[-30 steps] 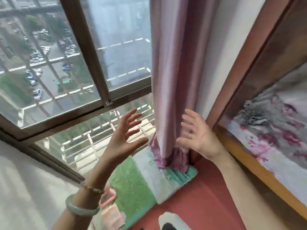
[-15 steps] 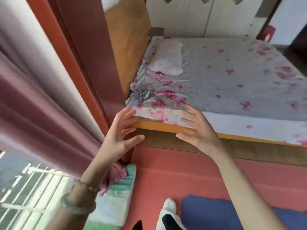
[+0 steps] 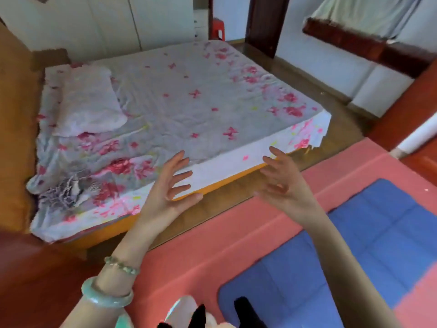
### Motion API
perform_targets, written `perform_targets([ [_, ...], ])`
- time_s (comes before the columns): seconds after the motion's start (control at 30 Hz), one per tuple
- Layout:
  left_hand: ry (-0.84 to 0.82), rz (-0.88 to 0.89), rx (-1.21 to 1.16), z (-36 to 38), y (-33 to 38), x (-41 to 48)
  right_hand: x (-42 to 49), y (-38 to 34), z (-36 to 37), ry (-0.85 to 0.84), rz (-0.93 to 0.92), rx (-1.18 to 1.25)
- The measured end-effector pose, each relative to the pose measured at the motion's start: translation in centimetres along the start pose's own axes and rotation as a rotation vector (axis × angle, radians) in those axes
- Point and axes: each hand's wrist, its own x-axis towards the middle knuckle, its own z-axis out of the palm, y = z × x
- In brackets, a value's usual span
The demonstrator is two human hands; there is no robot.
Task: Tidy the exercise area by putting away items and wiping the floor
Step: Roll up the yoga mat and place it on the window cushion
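Observation:
My left hand and my right hand are raised in front of me, palms facing each other, fingers spread and relaxed, holding nothing. Both hover above the near edge of the bed. Below them a pink floor mat covers the floor, and a blue padded exercise mat lies on it at the lower right. My left wrist wears a green bangle and a bead bracelet.
The bed has a flowered sheet and a white pillow at its left end. White wardrobe doors stand behind it. A red stool sits by the doorway. My feet show at the bottom edge.
The view has swung right, from the window and pink curtain to the bed and the floor mats. Both hands stay raised and empty in front of me.

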Motion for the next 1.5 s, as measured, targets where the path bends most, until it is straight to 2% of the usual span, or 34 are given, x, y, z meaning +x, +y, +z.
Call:
perform_targets([
  [0.2, -0.263, 0.020, -0.068, 6.1, -1.1, 10.1, 2.1, 1.5, -5.8, 0.257, 0.063, -0.042],
  [0.43, -0.560, 0.057, -0.118, 12.5, -2.5, 24.5, 8.9, 3.1, -11.6, 0.513, 0.118, -0.046],
  [0.77, -0.942, 0.152, -0.142, 21.7, -0.4, 45.0, 18.6, 2.8, -19.7, 0.913, 0.154, -0.032],
  [1.1, -1.132, 0.141, -0.150, 34.0, -1.6, 57.3, 25.6, 6.1, -29.8, 1.091, 0.218, -0.017],
  [1.3, -1.164, 0.146, -0.171, 45.1, -0.9, 66.4, 31.1, 8.7, -41.2, 1.177, 0.159, -0.022],
  [1.5, -1.173, 0.156, -0.185, 54.4, 0.2, 74.7, 35.9, 9.4, -52.8, 1.159, 0.172, -0.050],
])
